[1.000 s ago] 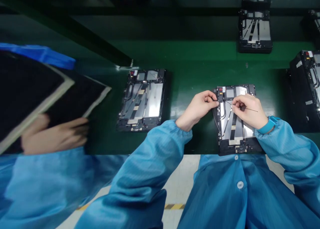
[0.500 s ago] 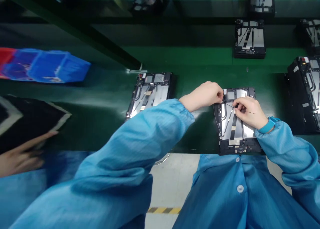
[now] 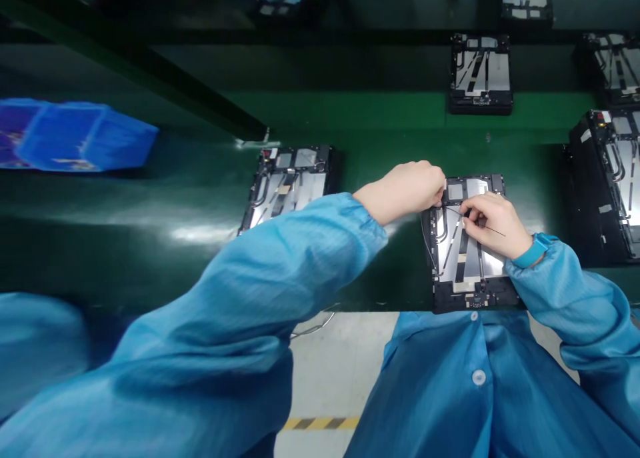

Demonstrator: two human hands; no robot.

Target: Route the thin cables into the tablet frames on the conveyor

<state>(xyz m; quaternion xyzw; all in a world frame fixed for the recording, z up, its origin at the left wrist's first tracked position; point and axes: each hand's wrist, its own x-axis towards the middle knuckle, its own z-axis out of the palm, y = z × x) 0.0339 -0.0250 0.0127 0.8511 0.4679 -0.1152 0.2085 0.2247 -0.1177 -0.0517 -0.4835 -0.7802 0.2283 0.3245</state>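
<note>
An opened flat electronic device (image 3: pixel 470 245), black-framed with silver plates and dark ribbon cables inside, lies at the bench's front edge before me. A thin black wire (image 3: pixel 495 231) crosses its upper part between my two hands. My right hand (image 3: pixel 495 225) pinches this wire between thumb and fingers, its free end sticking out to the right. At the device's upper left corner, my left hand (image 3: pixel 413 188) is closed, fingertips on the wire's other end, partly hidden by the hand itself. Another thin wire (image 3: pixel 427 241) loops out along the device's left side.
Similar opened devices stand around: one on the left (image 3: pixel 287 185), partly behind my left sleeve, one at the back (image 3: pixel 481 75) and a tall stack (image 3: pixel 605 185) at right. Blue bins (image 3: pixel 110 138) sit far left on the green bench (image 3: pixel 125 238). A green post (image 3: pixel 200 98) slants behind.
The view has swung slightly right. A co-worker's hand and the dark panel by it at the left are out of view. My hands keep nearly the same hold.
</note>
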